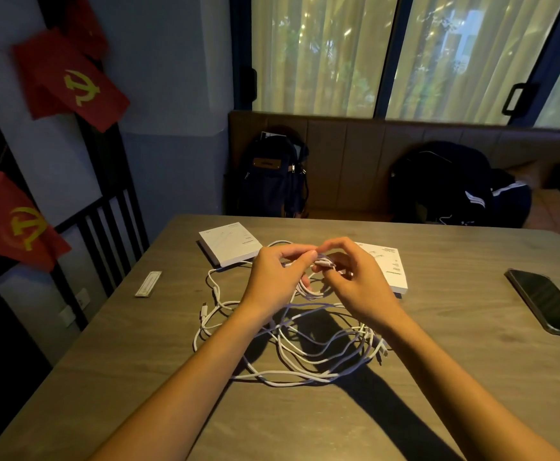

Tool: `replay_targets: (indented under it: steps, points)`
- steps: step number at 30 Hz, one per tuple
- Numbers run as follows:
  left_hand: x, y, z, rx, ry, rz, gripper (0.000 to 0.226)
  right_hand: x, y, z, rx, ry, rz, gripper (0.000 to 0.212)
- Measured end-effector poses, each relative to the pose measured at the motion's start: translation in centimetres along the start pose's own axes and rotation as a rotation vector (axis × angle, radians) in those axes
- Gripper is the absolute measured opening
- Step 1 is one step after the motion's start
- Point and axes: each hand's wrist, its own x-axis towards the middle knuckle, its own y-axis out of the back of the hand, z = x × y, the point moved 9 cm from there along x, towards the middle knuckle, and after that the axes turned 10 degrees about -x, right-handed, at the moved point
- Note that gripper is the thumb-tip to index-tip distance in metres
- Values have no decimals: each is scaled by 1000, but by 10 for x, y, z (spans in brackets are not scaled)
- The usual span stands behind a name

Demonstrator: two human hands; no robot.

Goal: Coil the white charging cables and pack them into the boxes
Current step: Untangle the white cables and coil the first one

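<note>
Progress is slight: white cables (291, 347) lie tangled on the table (438, 377), none coiled or boxed. Left hand (272, 281) and right hand (358, 281) both pinch one strand, raised above the heap. Left box (228, 242) and right box (388, 267) lie closed beyond the hands, seemingly unfilled.
</note>
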Motion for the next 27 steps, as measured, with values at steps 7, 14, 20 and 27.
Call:
replay_targets:
  steps: [7, 14, 20, 27]
  points:
    - [4, 2, -1, -32, 133, -152, 18, -2, 9, -15, -253, 230, 37, 32]
    - [0, -4, -9, -66, 163, -228, 24, -2, 13, -12, -99, 214, 86, 12]
    - [-1, -6, -21, -437, 393, -305, 35, 0, 10, -2, 108, 91, 89, 6]
    - [-7, -10, -20, -717, 460, -424, 37, -3, 11, -10, 200, 92, 75, 5]
